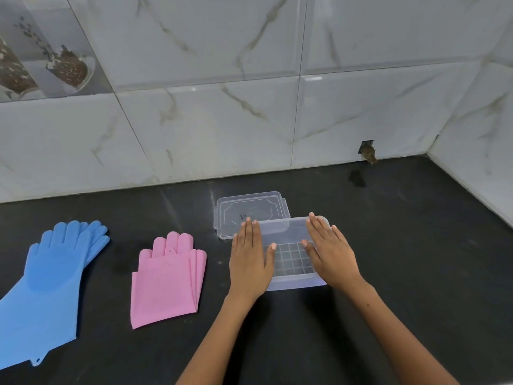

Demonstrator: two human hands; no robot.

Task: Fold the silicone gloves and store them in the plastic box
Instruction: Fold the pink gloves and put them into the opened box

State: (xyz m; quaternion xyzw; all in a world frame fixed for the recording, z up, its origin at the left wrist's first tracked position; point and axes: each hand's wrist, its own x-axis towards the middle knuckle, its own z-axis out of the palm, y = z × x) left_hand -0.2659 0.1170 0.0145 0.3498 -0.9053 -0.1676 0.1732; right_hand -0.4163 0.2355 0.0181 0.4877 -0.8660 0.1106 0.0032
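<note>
Clearly, the plastic box (291, 254) is what is being handled at this moment: it stands open on the dark counter (388, 245), its grid-patterned floor bare, with nothing stored in it yet. Its lid (249, 212) lies flat just behind it, toward the tiled wall (222, 120). The box is flanked by both hands, the left hand (249, 259) laid against its left end and the right hand (330, 251) against its right end; the fingers of each are held straight and close together, pointing away from the body, so nothing is gripped and the box is only touched or steadied. To do this step well, it is judged that the box should be squared up and kept within easy reach of the gloves, with its mouth left unobstructed. The pink gloves (166, 279) lie already folded to the left of the box, near it but apart, and could be lifted in as one flat bundle. The blue gloves (52, 282) lie stacked and unfolded farther left, well apart, and are still to be folded.
</note>
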